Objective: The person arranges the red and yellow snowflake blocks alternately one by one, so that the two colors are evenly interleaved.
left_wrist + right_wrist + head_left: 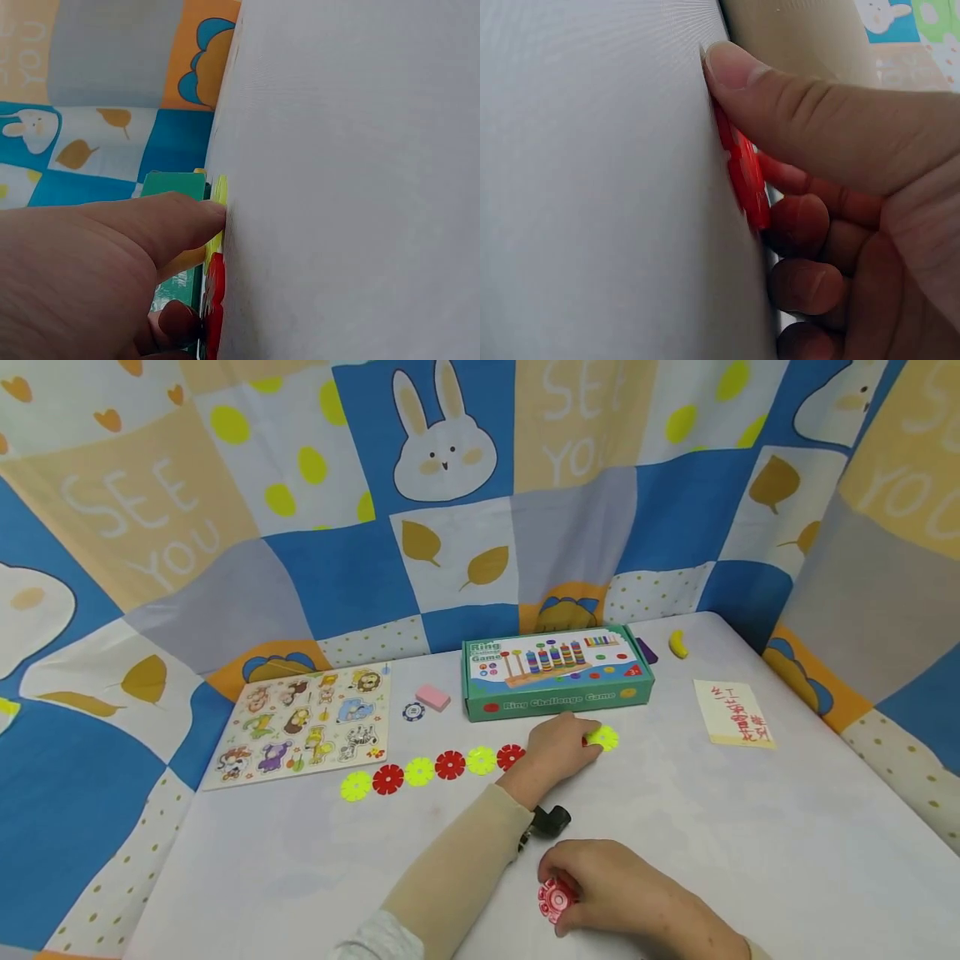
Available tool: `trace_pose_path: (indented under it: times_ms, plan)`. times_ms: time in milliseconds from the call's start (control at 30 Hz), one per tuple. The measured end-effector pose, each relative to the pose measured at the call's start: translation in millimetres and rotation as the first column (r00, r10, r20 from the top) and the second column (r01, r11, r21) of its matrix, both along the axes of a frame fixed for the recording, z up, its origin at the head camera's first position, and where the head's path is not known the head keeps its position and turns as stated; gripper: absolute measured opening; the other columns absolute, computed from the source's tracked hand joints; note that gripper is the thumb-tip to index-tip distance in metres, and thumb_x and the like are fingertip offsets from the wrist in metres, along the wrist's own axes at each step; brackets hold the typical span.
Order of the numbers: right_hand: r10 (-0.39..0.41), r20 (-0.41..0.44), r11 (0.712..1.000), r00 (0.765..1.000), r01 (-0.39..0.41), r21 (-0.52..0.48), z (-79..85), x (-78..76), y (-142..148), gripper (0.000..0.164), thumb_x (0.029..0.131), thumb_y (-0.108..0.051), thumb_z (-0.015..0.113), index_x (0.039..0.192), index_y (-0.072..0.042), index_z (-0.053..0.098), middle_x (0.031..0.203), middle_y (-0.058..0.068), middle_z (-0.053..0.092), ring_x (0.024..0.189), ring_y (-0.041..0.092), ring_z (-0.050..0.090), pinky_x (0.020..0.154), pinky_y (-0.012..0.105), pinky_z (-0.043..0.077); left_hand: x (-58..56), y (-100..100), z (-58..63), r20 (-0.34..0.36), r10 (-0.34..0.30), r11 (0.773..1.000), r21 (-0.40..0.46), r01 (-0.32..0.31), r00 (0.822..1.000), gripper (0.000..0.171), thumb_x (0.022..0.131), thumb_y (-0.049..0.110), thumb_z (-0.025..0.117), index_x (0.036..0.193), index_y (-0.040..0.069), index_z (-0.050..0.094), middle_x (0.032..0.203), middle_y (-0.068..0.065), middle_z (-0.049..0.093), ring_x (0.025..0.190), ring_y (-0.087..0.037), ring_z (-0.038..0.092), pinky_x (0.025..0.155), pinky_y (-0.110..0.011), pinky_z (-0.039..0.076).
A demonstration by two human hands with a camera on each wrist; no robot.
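Note:
A row of notched, flower-shaped plastic discs in yellow and red runs across the table, beginning with a yellow disc [356, 786] at the left. My left hand [558, 747] reaches over the row's right end and covers part of it. Its thumb and a finger pinch the last yellow disc [606, 738], which lies about flat, next to a red disc [214, 300] in the left wrist view. Close to me, my right hand [615, 885] holds a red notched disc [555, 900] by its edges, low over the table. The right wrist view shows red layers [742, 169] between thumb and fingers.
Behind the row stands a green Ring Challenge Game box [558, 672]. An animal puzzle board [300, 722], a pink block [432, 697] and a blue-white chip [413, 712] lie left of it. Further right are a toy banana [678, 644] and a paper note [731, 713].

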State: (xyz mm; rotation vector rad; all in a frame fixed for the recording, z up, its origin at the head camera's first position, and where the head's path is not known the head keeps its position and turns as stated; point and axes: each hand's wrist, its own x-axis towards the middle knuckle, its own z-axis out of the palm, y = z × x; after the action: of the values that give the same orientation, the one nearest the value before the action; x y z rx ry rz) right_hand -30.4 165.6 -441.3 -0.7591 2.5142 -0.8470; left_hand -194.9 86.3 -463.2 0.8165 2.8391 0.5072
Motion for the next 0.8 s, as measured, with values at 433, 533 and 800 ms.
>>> trace_pose_path:
  times_ms: [433,533,800]
  plan:
    - [-0.024,0.002,1.0,1.0,0.024,0.001,-2.3,0.4,-0.1,0.045,0.062,-0.045,0.085,0.093,-0.028,0.056,0.078,-0.017,0.048,0.069,0.0,0.046,0.061,0.02,0.042,0.4,-1.1,-0.8,0.0,0.02,1.0,-0.009,-0.02,1.0,0.044,0.087,0.04,0.062,0.13,0.031,0.058,0.091,0.008,0.054,0.077,-0.008,0.046,0.063,-0.023,0.04]
    - [-0.02,0.057,1.0,0.998,0.019,0.022,0.9,1.9,-0.1,0.044,0.065,-0.043,0.084,0.098,-0.03,0.057,0.086,-0.019,0.051,0.076,0.0,0.049,0.064,0.021,0.045,0.3,-0.7,-0.3,0.007,0.02,1.0,0.004,-0.02,1.0,0.045,0.086,0.04,0.063,0.13,0.03,0.058,0.094,0.008,0.055,0.079,-0.007,0.046,0.064,-0.023,0.04]
    - [0.077,-0.07,0.996,0.995,-0.074,0.051,3.7,4.5,1.9,0.041,0.073,-0.036,0.078,0.109,-0.025,0.062,0.095,-0.019,0.055,0.08,-0.001,0.051,0.065,0.021,0.048,-1.1,-0.1,-0.7,-0.001,0.021,1.0,0.01,-0.021,1.0,0.046,0.085,0.04,0.063,0.129,0.028,0.058,0.097,0.008,0.057,0.08,-0.007,0.047,0.066,-0.024,0.041]
